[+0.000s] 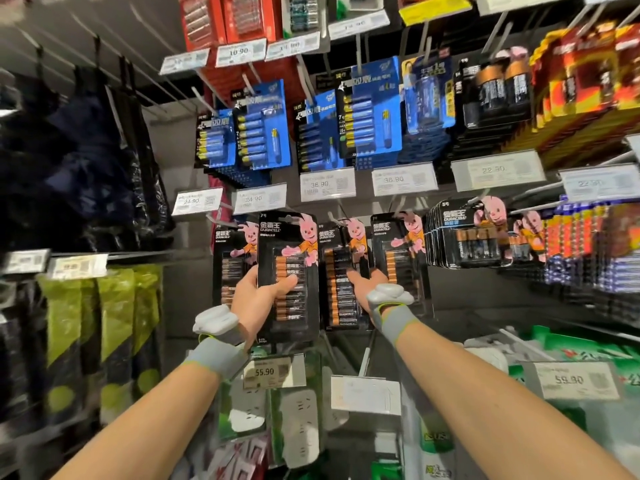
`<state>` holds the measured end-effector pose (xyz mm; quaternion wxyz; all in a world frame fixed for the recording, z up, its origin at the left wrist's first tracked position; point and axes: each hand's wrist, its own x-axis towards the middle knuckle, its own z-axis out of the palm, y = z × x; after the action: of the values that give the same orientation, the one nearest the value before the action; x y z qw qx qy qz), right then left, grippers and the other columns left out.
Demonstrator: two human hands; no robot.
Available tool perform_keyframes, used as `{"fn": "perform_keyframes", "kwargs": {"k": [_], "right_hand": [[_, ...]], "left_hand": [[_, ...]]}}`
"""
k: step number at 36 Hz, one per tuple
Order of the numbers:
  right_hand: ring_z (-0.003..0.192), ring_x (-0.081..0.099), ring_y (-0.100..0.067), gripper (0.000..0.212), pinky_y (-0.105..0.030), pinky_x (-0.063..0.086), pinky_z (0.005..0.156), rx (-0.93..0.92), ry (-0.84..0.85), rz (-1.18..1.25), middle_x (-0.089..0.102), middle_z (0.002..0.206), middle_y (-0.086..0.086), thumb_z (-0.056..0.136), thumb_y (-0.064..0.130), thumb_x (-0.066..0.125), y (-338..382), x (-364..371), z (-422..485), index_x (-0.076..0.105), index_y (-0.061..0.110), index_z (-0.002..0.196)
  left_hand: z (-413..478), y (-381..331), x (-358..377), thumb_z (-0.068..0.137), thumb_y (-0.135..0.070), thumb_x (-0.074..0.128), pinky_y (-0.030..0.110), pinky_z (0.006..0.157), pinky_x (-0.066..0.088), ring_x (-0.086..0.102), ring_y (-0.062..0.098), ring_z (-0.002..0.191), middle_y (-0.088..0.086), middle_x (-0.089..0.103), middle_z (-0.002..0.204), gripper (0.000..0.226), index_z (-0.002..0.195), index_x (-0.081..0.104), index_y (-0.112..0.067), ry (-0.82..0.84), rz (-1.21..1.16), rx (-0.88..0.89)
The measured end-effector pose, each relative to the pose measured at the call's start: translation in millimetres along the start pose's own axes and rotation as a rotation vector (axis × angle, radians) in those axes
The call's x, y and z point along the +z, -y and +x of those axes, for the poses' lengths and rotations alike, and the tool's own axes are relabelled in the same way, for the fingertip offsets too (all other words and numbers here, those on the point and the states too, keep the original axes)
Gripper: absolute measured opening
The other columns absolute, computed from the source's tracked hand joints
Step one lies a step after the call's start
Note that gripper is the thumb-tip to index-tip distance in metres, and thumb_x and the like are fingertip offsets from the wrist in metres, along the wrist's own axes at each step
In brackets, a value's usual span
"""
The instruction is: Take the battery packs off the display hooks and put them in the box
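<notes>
My left hand [258,301] grips a black Duracell battery pack [289,251] with its thumb across the front; the pack is held in front of the display row. My right hand [363,289] grips the lower part of another black Duracell pack [341,271] that hangs on its hook. More packs of the same kind hang on hooks to the left [227,258] and to the right [398,251]. No box is in view.
Blue battery packs [374,109] hang on the row above, with price tags [327,183] below them. More Duracell packs [471,233] and red-orange packs hang at the right. Power strips [298,420] hang below, dark and green bags at the left.
</notes>
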<state>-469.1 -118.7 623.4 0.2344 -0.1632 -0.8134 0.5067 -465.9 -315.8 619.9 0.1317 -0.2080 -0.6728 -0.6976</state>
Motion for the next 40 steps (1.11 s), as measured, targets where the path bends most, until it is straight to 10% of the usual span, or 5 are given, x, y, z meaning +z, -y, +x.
{"fn": "perform_keyframes", "kwargs": {"k": [40], "right_hand": [[0.127,0.047,-0.035,0.069,-0.041,0.038,0.106,-0.085,-0.008,-0.193,0.044,0.142,-0.016,0.092,0.049,0.051,3,-11,-27,0.032,0.005,0.142]], "left_hand": [[-6,5,11,0.081,-0.015,0.078,0.045,0.091,0.054,0.071,0.025,0.097,0.004,0.075,0.102,0.026,0.104,0.067,-0.02,0.04,-0.062,-0.03]]}}
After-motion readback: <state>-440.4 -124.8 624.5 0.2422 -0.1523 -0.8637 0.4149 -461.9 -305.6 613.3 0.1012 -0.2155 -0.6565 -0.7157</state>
